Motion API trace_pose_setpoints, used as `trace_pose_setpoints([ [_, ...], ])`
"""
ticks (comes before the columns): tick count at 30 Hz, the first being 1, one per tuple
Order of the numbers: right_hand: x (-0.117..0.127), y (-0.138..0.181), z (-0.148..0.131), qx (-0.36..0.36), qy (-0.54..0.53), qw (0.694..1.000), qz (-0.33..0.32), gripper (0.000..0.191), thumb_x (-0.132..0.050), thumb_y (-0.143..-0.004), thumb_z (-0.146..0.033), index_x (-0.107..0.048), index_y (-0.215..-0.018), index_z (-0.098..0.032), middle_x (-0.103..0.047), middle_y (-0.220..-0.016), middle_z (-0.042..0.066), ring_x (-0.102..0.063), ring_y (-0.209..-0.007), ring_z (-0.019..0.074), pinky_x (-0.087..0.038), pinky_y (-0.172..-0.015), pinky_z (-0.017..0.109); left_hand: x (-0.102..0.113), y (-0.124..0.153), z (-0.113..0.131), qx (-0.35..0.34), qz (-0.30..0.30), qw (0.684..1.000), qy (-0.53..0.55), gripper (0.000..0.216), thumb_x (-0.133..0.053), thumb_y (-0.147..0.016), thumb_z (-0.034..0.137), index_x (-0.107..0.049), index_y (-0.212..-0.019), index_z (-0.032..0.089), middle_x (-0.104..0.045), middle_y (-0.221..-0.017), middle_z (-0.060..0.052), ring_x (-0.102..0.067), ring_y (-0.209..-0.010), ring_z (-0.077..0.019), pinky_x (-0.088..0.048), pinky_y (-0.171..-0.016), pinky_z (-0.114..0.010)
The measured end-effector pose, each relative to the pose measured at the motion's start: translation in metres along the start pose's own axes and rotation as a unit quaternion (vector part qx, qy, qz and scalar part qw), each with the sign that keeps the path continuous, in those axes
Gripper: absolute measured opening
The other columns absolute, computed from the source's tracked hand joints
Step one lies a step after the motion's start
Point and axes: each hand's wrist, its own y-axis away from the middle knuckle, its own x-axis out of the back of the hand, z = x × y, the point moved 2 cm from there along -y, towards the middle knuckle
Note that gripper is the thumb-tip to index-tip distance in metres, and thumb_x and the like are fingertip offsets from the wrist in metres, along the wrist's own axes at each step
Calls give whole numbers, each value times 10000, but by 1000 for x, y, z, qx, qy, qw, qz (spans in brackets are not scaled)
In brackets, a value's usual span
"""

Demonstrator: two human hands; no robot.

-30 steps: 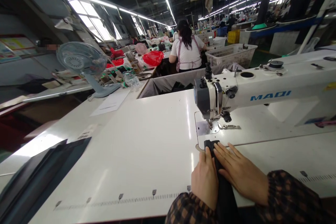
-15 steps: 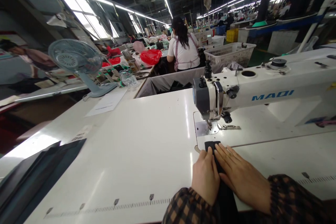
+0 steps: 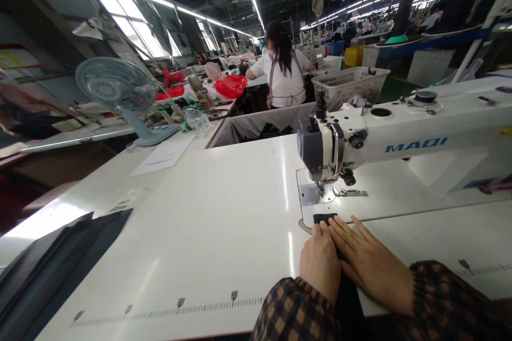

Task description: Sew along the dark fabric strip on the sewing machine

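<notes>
- Left hand: flat, palm down, fingers together, pressing the left side of the black fabric strip. Nothing pinched; an open, pressing hold.
- Right hand: also flat, fingers spread a little, laid over the right side of the strip. Both hands sit side by side, almost touching, with plaid sleeves at the wrists.
- Strip position: lies on the white table, running from the near edge between the hands; only its squared far end shows, just short of the needle plate and not yet under the presser foot.
- Judgement on doing the step well: keep the strip's end square to the needle line, fingertips flat and behind the foot, and both sides held with even pressure so the layers do not slide apart.
- Printed ruler scale along the near table edge; one mark seems to read "20", the rest too small to tell.
- Dark fabric pile at the near left, well apart from the hands.
- Sewing machine: white long arm, blue lettering "MAQI" on its side.
- Paper sheet: writing not legible.
- Desk fan beyond it, among clutter.
- Far: a person seated with their back turned, a white basket just beside.
</notes>
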Motion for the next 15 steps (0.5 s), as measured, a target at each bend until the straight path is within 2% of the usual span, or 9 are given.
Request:
trace_pose_setpoints([
  [4,0,3,-3,-15,-25,999,21,525,-404,-824,-213,-264,-1308,-65,-281,-1342,114,-210,-1245,212,-339,-993,408,4,1,6,15,-34,999,-20,400,-276,-793,47,-421,-1166,64,-515,-1014,-142,-591,-812,-229,-497,-678,-343],
  [8,0,-1,0,-18,-45,998,43,529,-400,-811,-180,-263,-1310,-70,-313,-1326,107,-245,-1232,203,-352,-986,394,6,-4,6,22,-37,999,-17,407,-267,-801,51,-399,-1187,61,-510,-1028,-155,-589,-821,-230,-496,-682,-351],
  [15,-4,-23,27,-1,-35,998,44,536,-387,-807,-157,-245,-1318,-83,-293,-1335,102,-248,-1230,202,-358,-978,400,13,-37,2,20,-37,999,-6,385,-314,-772,60,-433,-1137,36,-523,-1001,-159,-586,-810,-249,-485,-691,-368],
])
